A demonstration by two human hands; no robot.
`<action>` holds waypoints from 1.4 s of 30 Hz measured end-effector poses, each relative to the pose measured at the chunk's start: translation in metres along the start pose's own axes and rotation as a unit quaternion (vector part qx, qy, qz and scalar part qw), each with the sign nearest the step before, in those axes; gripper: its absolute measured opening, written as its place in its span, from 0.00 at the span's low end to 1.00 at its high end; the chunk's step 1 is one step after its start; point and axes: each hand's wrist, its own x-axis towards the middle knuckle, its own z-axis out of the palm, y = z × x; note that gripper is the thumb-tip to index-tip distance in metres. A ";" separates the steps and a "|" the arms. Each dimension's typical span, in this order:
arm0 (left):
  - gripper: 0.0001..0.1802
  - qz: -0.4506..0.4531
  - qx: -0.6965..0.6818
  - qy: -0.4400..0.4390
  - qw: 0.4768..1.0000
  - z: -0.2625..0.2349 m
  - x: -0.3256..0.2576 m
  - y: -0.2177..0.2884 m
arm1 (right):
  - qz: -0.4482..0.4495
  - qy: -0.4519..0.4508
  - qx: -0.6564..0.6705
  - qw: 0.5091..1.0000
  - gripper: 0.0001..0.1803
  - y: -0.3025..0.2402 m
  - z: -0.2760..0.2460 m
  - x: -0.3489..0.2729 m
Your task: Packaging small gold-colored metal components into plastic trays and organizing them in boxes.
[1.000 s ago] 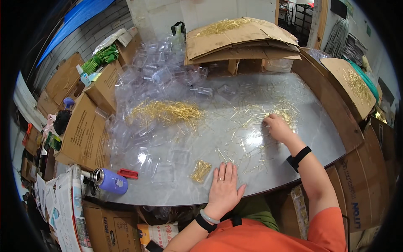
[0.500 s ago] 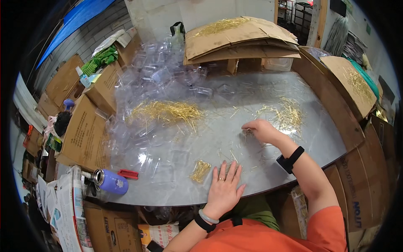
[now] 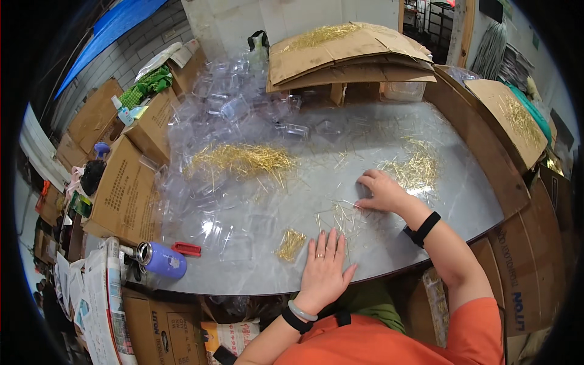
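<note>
My left hand [image 3: 325, 267] lies flat on the grey table near its front edge, fingers stretched out and holding nothing. Just left of its fingertips is a small clear box [image 3: 291, 245] filled with thin gold, pin-like pieces. Farther right, my right hand [image 3: 383, 191] hovers low or rests on the tabletop, its thumb apart from the curved fingers, with nothing visible between them. Several loose gold pins [image 3: 342, 218] lie scattered between the two hands. Beyond the right hand spreads a loose pile of gold pins [image 3: 420, 167].
A larger gold heap [image 3: 243, 159] lies on clear plastic boxes [image 3: 225, 115] piled at the left and back. A purple bottle [image 3: 163, 260] and a red object [image 3: 186, 249] sit at the left front. Cardboard walls [image 3: 480, 146] edge the table; a cardboard-topped shelf [image 3: 347, 58] stands behind.
My right hand has shifted slightly and opened, its thumb coming away from the fingers. More loose pins lie on the table between my hands. The left hand stays nearly in place.
</note>
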 end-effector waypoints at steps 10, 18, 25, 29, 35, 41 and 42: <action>0.39 -0.012 0.005 -0.016 1.000 0.002 -0.002 -0.001 | -0.038 -0.033 -0.069 0.996 0.35 -0.054 0.013 -0.067; 0.41 -0.014 0.003 -0.022 1.000 0.005 -0.004 0.000 | -0.060 0.038 0.037 0.997 0.27 -0.103 0.035 -0.138; 0.43 -0.016 -0.028 -0.019 0.999 0.003 -0.004 -0.001 | -0.004 0.107 0.040 0.993 0.24 -0.111 0.038 -0.131; 0.45 -0.018 -0.014 -0.024 0.999 0.003 -0.003 -0.001 | 0.032 0.144 -0.003 0.989 0.25 -0.108 0.043 -0.121; 0.45 -0.016 -0.002 -0.023 1.000 0.005 -0.003 0.000 | -0.015 0.151 0.156 0.976 0.20 -0.112 0.051 -0.120; 0.46 -0.022 -0.003 -0.028 0.999 0.003 -0.003 0.000 | 0.040 0.253 0.139 0.957 0.18 -0.101 0.027 -0.133; 0.46 -0.022 -0.002 -0.032 0.999 0.003 -0.004 0.000 | 0.034 0.232 0.118 0.965 0.18 -0.105 0.021 -0.138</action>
